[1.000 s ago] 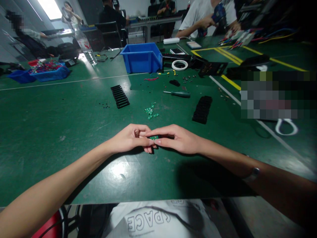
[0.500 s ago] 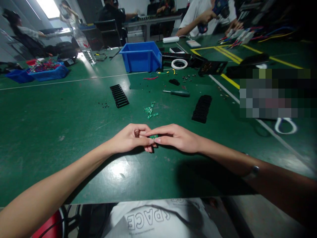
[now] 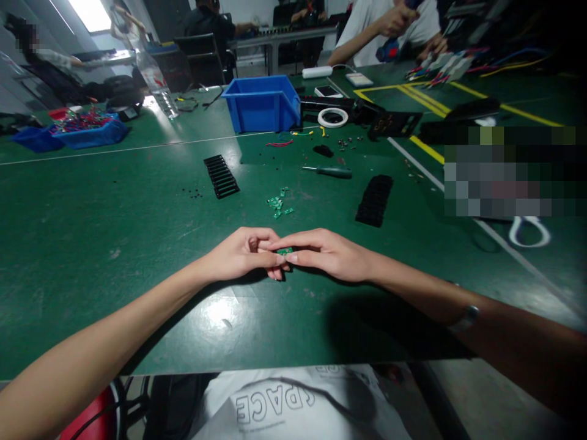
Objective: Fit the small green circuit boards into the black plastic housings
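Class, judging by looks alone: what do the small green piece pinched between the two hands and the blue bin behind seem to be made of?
Small green piece: probably circuit-board laminate, with a green coating; too small to be sure. Blue bin: likely moulded plastic, with uniform colour and a smooth, slightly glossy wall.

The small green board (image 3: 285, 251) is mostly covered by the fingertips of the left hand (image 3: 241, 255) and right hand (image 3: 328, 253); its details are too small to read. At two o'clock a pixelated patch (image 3: 509, 172) hides part of the worktop (image 3: 114, 214). The loose green bits (image 3: 279, 205) at twelve are too tiny to identify. Both elbows are cut off by the frame's edges.
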The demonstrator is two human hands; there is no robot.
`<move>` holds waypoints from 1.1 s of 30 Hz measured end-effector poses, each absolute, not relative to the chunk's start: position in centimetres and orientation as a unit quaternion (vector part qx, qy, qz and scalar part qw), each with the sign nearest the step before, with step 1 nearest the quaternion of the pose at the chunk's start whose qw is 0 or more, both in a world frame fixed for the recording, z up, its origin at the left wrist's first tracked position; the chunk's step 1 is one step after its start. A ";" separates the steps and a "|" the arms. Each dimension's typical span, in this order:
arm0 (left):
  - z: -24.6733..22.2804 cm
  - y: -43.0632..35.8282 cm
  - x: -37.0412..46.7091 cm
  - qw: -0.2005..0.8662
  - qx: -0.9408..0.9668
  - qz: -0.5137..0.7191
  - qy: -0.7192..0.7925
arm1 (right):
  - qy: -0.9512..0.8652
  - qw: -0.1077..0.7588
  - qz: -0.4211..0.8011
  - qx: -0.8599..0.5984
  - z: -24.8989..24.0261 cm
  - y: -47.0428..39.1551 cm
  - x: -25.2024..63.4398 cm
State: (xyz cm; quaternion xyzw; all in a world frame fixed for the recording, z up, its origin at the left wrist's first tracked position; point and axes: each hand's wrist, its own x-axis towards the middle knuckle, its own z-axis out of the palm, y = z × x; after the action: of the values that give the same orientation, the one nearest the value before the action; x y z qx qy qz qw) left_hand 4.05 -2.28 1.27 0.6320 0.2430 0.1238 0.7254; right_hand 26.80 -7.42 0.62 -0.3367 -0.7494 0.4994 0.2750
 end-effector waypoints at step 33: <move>1.4 -2.0 3.9 0.733 0.639 0.114 0.204 | -0.768 0.275 0.477 -0.326 0.6 -7.5 26.6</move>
State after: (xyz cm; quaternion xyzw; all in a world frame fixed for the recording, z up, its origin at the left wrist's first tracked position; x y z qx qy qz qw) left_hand 3.95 -2.00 1.43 0.6392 0.2040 0.1138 0.7327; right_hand 26.64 -7.48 0.59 -0.3258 -0.7683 0.4772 0.2755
